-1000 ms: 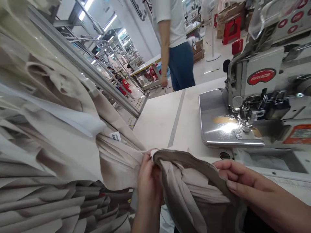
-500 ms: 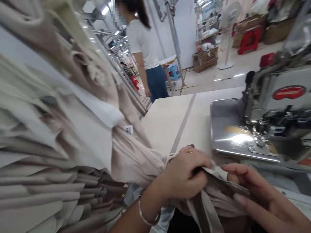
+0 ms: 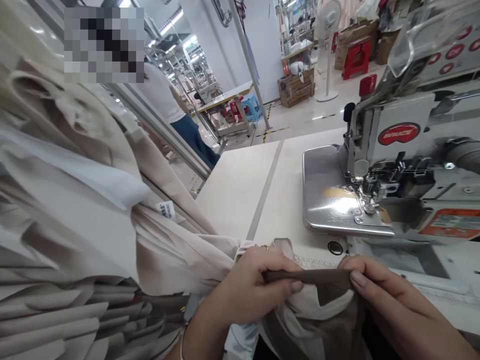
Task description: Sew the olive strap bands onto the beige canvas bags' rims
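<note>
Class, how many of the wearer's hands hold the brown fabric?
2: the left hand holds the brown fabric at lower centre; the right hand pinches it farther right.

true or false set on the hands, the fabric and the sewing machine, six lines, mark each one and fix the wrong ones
1. The left hand and right hand both hold the brown fabric edge. True.
2. The sewing machine bears a red badge. True.
3. The brown fabric edge touches the sewing machine. False: the hands hold it apart from the machine.
4. The left hand's fingers are bare. False: one wears a ring.
5. A printed label shows on the pale fabric. True.
6. The pale fabric is heaped at the picture's right. False: it is at the left.
</note>
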### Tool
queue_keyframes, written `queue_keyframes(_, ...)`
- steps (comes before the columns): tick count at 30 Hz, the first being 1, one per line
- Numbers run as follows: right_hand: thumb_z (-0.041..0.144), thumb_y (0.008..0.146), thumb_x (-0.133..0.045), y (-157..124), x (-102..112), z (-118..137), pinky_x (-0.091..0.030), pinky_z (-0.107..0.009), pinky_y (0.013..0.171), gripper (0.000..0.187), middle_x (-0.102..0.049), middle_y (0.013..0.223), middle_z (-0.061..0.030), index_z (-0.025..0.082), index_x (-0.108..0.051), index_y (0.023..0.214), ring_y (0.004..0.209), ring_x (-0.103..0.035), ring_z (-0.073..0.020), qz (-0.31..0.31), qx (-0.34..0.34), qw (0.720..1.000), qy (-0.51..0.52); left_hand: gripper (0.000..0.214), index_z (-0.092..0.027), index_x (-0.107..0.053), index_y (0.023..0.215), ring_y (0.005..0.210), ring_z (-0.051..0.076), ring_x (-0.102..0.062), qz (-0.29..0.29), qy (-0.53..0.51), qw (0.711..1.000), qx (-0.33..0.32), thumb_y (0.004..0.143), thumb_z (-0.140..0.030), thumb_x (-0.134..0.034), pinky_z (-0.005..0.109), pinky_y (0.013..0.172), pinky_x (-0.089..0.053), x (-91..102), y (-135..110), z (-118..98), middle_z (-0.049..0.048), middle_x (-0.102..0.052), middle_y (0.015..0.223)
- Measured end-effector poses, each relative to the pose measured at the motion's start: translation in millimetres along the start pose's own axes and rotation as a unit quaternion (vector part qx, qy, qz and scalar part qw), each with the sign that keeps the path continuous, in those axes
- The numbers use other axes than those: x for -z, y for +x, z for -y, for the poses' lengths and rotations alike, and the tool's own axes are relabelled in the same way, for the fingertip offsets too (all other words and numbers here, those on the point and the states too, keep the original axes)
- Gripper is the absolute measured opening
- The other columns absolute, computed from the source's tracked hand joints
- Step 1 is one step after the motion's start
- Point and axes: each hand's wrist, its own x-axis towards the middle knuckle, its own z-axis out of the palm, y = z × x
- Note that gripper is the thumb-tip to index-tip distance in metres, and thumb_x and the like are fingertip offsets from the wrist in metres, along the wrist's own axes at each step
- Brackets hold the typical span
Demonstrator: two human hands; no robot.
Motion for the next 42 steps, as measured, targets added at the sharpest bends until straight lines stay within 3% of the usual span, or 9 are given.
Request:
queue_keyframes(4,0.059,0.084,-0.063,-5,-1,4,-0.046,-0.023,0.068,0.032,-0.062,0.077,0.0019,0.027,-0.062,0.082,0.074,-0.055,-0.0147,0.054,-0.075,0.988,0.126,0.04,-0.015,-0.066,0.064,0.073,0.018,-0.052,-0.021,-0.097,0.995,0.018,0.079,-0.052,-0.072,0.027,0.067,-0.038,-10.0,8,10,0.0057,-0.059,0.076)
queue_keyframes(8,0.059,0.079,-0.069,-13,-4,17,-0.039,-0.021,0.062,0.035,-0.057,0.07,0.003,0.025,-0.061,0.075,0.067,-0.047,-0.0125,0.048,-0.108,0.978,0.174,0.053,-0.015,-0.058,0.059,0.064,0.016,-0.05,-0.034,-0.193,0.979,0.062,0.071,-0.065,-0.073,0.025,0.061,-0.037,-23.1,10,23,0.0038,-0.055,0.066)
queue_keyframes(12,0.057,0.074,-0.075,-21,-4,24,-0.038,-0.019,0.062,0.036,-0.056,0.071,0.0031,0.023,-0.063,0.074,0.069,-0.045,-0.0113,0.008,-0.113,0.978,0.173,0.054,-0.014,-0.056,0.055,0.055,0.012,-0.045,-0.049,-0.26,0.962,0.07,0.064,-0.063,-0.078,0.023,0.053,-0.032,-34.2,8,23,0.0022,-0.053,0.06)
queue_keyframes(16,0.059,0.074,-0.075,-24,3,21,-0.031,-0.018,0.055,0.04,-0.051,0.064,0.0046,0.021,-0.062,0.074,0.06,-0.039,-0.008,0.041,-0.106,0.982,0.152,0.05,-0.013,-0.056,0.052,0.066,0.015,-0.056,-0.043,-0.298,0.952,0.05,0.063,-0.054,-0.083,0.023,0.061,-0.04,-41.2,5,14,0.0079,-0.064,0.078)
queue_keyframes(19,0.06,0.079,-0.07,-27,6,18,-0.03,-0.019,0.058,0.04,-0.051,0.066,0.0047,0.021,-0.062,0.077,0.062,-0.038,-0.0085,0.06,-0.082,0.986,0.131,0.049,-0.014,-0.056,0.053,0.059,0.013,-0.053,-0.036,-0.315,0.948,0.042,0.064,-0.053,-0.083,0.022,0.056,-0.038,-44.3,2,13,0.0058,-0.062,0.068)
queue_keyframes(26,0.064,0.079,-0.068,-36,1,13,-0.036,-0.021,0.063,0.043,-0.049,0.068,0.0044,0.022,-0.062,0.074,0.065,-0.04,-0.0111,0.076,-0.042,0.99,0.107,0.061,-0.017,-0.045,0.046,0.05,0.012,-0.045,-0.066,-0.297,0.951,0.054,0.058,-0.065,-0.08,0.022,0.048,-0.03,-46.6,-5,32,-0.0001,-0.046,0.049)
queue_keyframes(32,0.068,0.07,-0.072,-19,2,17,-0.041,-0.022,0.065,0.047,-0.059,0.072,0.0024,0.022,-0.065,0.073,0.07,-0.05,-0.0129,0.047,-0.05,0.994,0.081,0.054,-0.013,-0.058,0.049,0.049,0.008,-0.033,-0.119,-0.185,0.973,0.069,0.066,-0.058,-0.082,0.022,0.048,-0.022,-36.6,-5,26,-0.0028,-0.045,0.05)
queue_keyframes(38,0.06,0.074,-0.074,2,12,22,-0.043,-0.02,0.067,0.039,-0.064,0.077,0.0019,0.022,-0.066,0.079,0.075,-0.055,-0.0133,0.068,-0.084,0.991,0.076,0.046,-0.014,-0.072,0.058,0.076,0.019,-0.056,-0.197,-0.135,0.97,0.052,0.062,-0.057,-0.086,0.027,0.073,-0.042,-30.0,-6,20,0.0053,-0.066,0.072)
queue_keyframes(42,0.055,0.088,-0.057,14,3,19,-0.049,-0.025,0.063,0.034,-0.064,0.073,0.0007,0.022,-0.061,0.081,0.068,-0.062,-0.0156,0.075,-0.032,0.996,-0.029,0.053,-0.012,-0.067,0.058,0.059,0.015,-0.055,-0.233,-0.189,0.95,0.084,0.061,-0.062,-0.084,0.025,0.055,-0.044,-32.4,-17,32,0.0033,-0.063,0.063)
